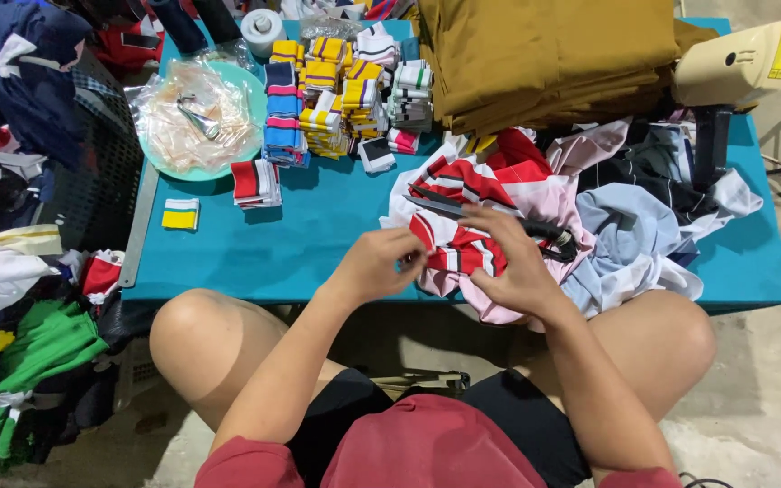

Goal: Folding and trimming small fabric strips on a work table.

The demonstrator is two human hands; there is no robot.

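My left hand (377,264) pinches the edge of a red, white and black striped knit piece (463,253) at the table's front edge. My right hand (510,262) rests on the same striped piece and holds it from the other side. Black-handled scissors (499,217) lie just above my right hand, blades pointing left, on a heap of red, pink, white and pale blue cloth (607,226). I sit low, knees against the teal table (318,226).
Stacks of striped knit cuffs (341,95) stand at the table's back. A small red stack (255,183) and a yellow piece (180,214) lie apart. A green bowl with plastic bags (199,117), folded mustard fabric (553,54), a cream machine (738,65), and clothes piled at left (29,343).
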